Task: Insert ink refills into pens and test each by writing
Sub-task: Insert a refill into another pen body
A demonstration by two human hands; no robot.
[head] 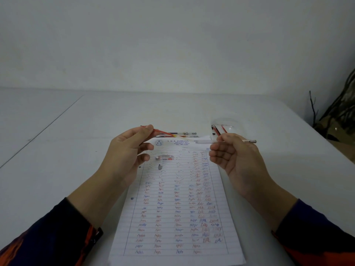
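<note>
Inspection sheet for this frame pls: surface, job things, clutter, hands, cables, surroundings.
Surface: white table, seam line at left.
Job things: red ink refill; clear pen barrel; lined test sheet full of scribbles; pens beyond it; clear container with refills.
Clutter: pen cap and small tip piece on sheet.
Hands: left hand pinches refill; right hand holds barrel.
Cables: nothing seen.
Surroundings: plain wall; dark branches at right.
</note>
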